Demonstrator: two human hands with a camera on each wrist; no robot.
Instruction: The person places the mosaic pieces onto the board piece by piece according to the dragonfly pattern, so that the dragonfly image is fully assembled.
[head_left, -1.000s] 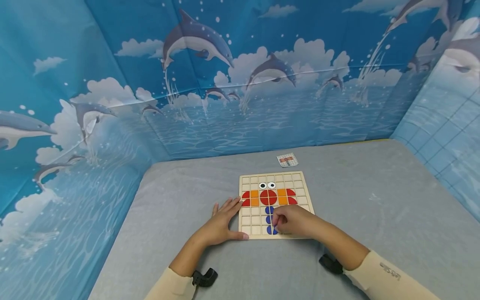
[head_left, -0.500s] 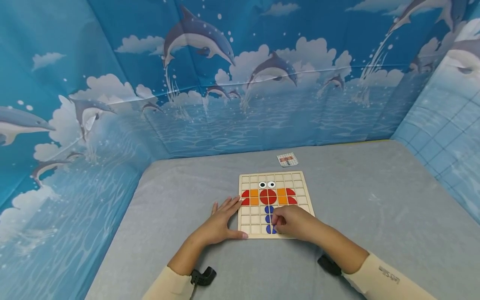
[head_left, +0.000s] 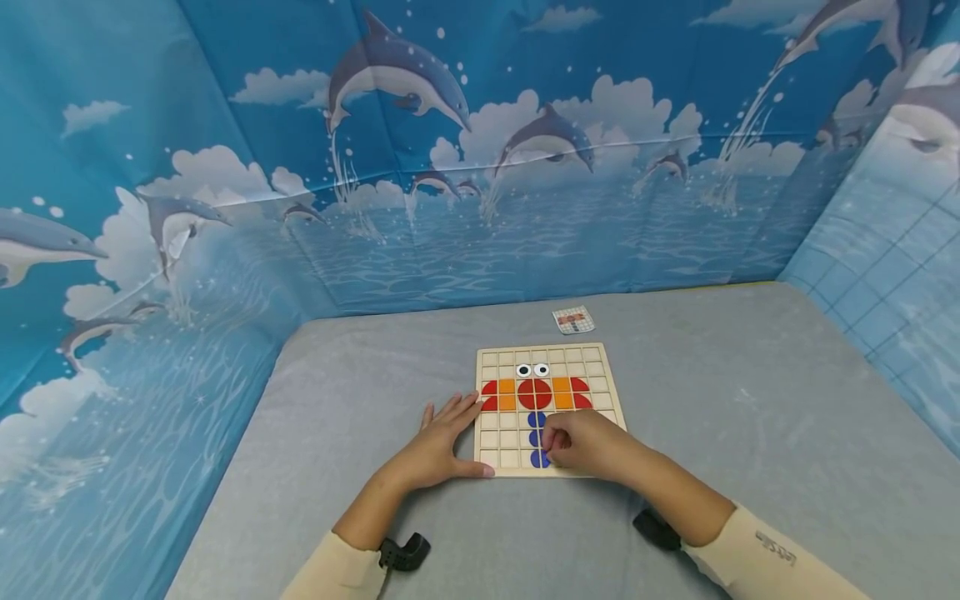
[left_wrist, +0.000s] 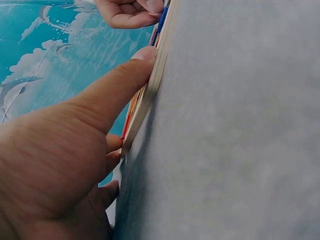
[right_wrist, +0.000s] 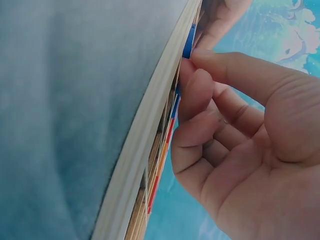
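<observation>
A square wooden grid board point(head_left: 510, 439) lies on the grey cloth, bearing red, orange and blue tiles and two eye tiles point(head_left: 532, 370). My left hand point(head_left: 435, 450) rests at the board's left edge, thumb at the near corner and fingers spread along the side; in the left wrist view its thumb point(left_wrist: 115, 87) lies on the rim. My right hand point(head_left: 592, 446) is over the board's near right part, thumb and curled fingers pinching at the edge of the lowest blue rounded tile point(head_left: 539, 458). In the right wrist view the thumb touches a blue tile point(right_wrist: 189, 42); fingertips partly hide it.
A small card point(head_left: 573, 320) printed with a coloured grid pattern lies behind the board. Grey cloth point(head_left: 720, 400) covers the table. A blue dolphin-print curtain point(head_left: 480, 233) hangs behind and along the sides.
The blue tile under my right fingers stood slightly tilted with a pale edge showing; now it appears flat. My right fingers have shifted very little, and my left hand stays put.
</observation>
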